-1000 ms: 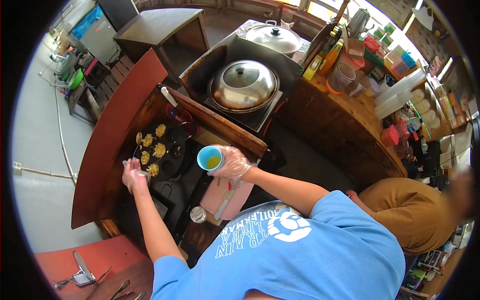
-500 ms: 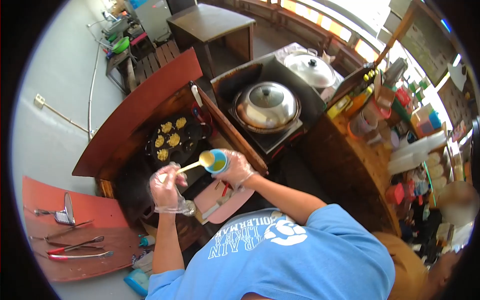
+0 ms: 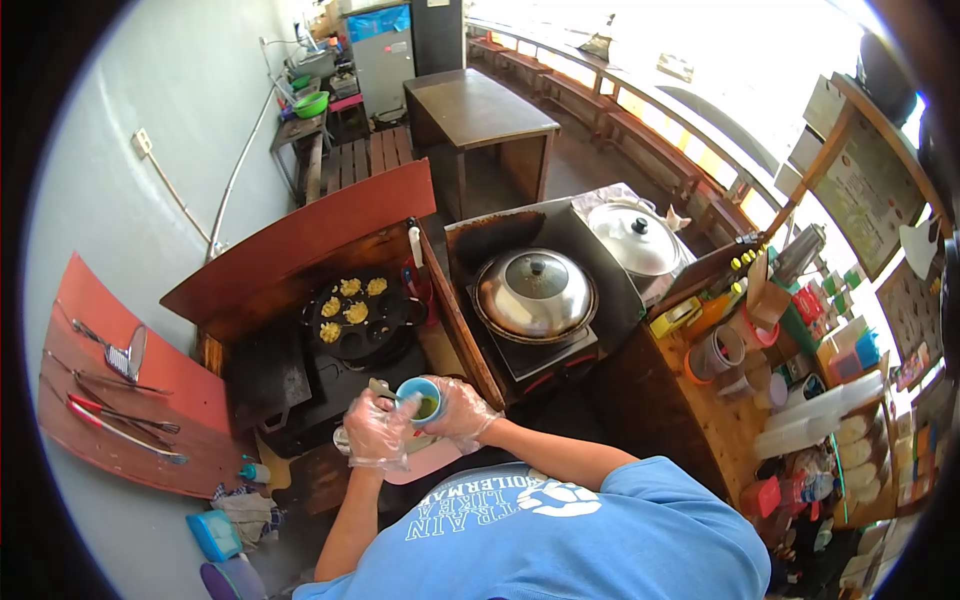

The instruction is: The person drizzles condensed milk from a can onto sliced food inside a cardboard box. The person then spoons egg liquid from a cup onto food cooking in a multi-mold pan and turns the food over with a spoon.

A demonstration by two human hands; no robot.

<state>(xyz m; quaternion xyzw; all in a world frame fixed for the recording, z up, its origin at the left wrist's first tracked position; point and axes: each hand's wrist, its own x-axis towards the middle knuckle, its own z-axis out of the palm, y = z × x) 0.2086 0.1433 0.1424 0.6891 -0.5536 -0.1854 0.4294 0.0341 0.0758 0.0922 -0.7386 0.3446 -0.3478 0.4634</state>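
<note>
Both hands wear clear plastic gloves. My right hand (image 3: 459, 412) is wrapped round a light blue cup (image 3: 420, 395) with some yellow-green contents. At the cup's left rim, my left hand (image 3: 378, 430) is closed on a spoon, mostly hidden by the fingers and the cup. Beyond the hands, a dark round pan (image 3: 372, 322) with hollows sits on the stove, and several yellow portions of food (image 3: 356, 312) lie in it. A pink board (image 3: 432, 460) shows partly beneath the hands.
A lidded metal wok (image 3: 536, 290) stands right of a wooden partition (image 3: 458, 315). Another lidded pot (image 3: 634, 240) is behind it. Tongs (image 3: 120, 430) and other utensils hang at the left on a red board (image 3: 165, 375). Containers crowd the wooden counter (image 3: 700, 400) at the right.
My left hand has come from beside the pan to the cup with the spoon. The view has turned, so the pan and wok appear farther right. The cup stays in my right hand.
</note>
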